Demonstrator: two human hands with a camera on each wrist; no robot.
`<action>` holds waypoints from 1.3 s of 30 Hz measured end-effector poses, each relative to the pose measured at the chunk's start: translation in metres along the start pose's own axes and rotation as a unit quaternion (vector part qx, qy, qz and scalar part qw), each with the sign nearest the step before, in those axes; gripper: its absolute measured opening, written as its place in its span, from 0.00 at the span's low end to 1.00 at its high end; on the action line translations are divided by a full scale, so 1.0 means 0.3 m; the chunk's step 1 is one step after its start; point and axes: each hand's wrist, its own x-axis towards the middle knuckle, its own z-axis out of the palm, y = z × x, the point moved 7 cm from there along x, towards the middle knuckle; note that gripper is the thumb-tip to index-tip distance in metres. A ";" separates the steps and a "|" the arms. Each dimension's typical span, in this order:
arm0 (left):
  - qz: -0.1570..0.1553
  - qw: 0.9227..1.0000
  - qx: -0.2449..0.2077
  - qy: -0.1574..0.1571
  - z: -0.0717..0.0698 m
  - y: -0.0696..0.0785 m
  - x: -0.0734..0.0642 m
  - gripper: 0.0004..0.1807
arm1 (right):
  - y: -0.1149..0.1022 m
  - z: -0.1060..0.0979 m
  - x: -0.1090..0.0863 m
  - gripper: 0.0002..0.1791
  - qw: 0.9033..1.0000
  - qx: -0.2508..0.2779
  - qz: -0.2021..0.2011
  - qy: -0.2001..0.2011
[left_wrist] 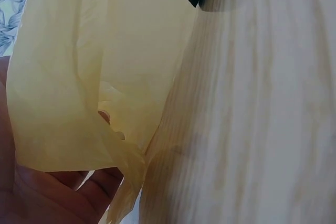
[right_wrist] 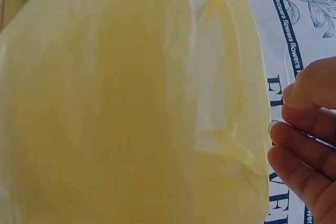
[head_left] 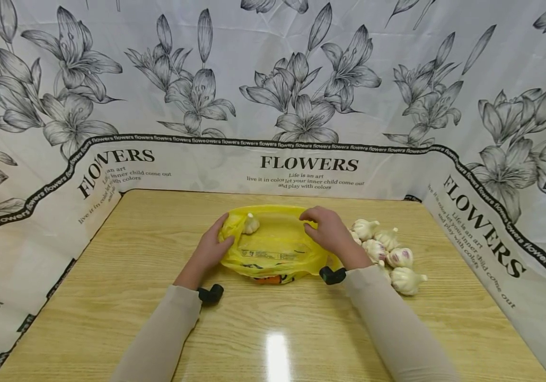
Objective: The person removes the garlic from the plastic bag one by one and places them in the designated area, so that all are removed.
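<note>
A yellow plastic bag (head_left: 273,241) lies on the table with its mouth spread wide. One garlic bulb (head_left: 251,224) is inside, near the bag's left side. My left hand (head_left: 212,245) holds the left rim; in the left wrist view the yellow film (left_wrist: 58,103) covers part of that hand. Over the right side of the bag is my right hand (head_left: 332,233), its fingers loosely bent. The right wrist view shows these fingers (right_wrist: 304,156) beside the bag's edge, with nothing between them and the thumb. Several garlic bulbs (head_left: 401,257) lie piled just right of my right hand.
The wooden table (head_left: 134,254) reaches to a white flower-printed cloth (head_left: 206,164) at the back and both sides. Dark wrist-worn pieces (head_left: 212,293) stick out at the cuffs. A bright reflection falls on the front of the table.
</note>
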 end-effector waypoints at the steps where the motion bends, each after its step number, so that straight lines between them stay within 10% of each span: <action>1: 0.000 1.000 -0.002 0.001 0.000 0.000 0.000 0.38 | -0.003 0.004 0.002 0.11 1.000 0.003 0.000 0.003; 39: 0.004 1.000 -0.008 0.003 -0.002 0.015 -0.012 0.37 | -0.109 0.162 0.133 0.16 0.993 0.105 0.058 -0.016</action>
